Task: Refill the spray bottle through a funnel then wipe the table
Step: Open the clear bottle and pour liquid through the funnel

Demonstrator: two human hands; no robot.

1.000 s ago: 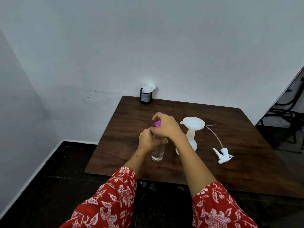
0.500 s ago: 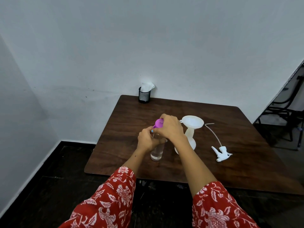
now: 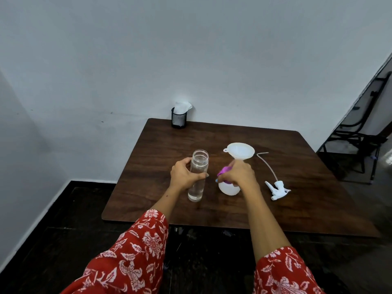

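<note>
1. Dark wooden table (image 3: 297,209) against a white wall; the white spray bottle (image 3: 228,188) stands mid-table, funnel (image 3: 240,150) seated in its neck.
2. Left hand (image 3: 184,177) wraps the uncapped clear water bottle (image 3: 197,177); right hand (image 3: 238,174) pinches its purple cap (image 3: 223,171).
3. Judged: pouring comes next — set the cap down, tilt over the funnel.
4. Spray bottle's neck is hidden behind the right hand; trigger head (image 3: 276,188) lies just right.

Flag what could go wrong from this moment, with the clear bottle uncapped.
The uncapped clear bottle is tall, narrow, and steadied only by the left hand; a nudge could spill it. The right hand, holding the purple cap, sits close against the funnel standing in the spray bottle and might tip it.
</note>
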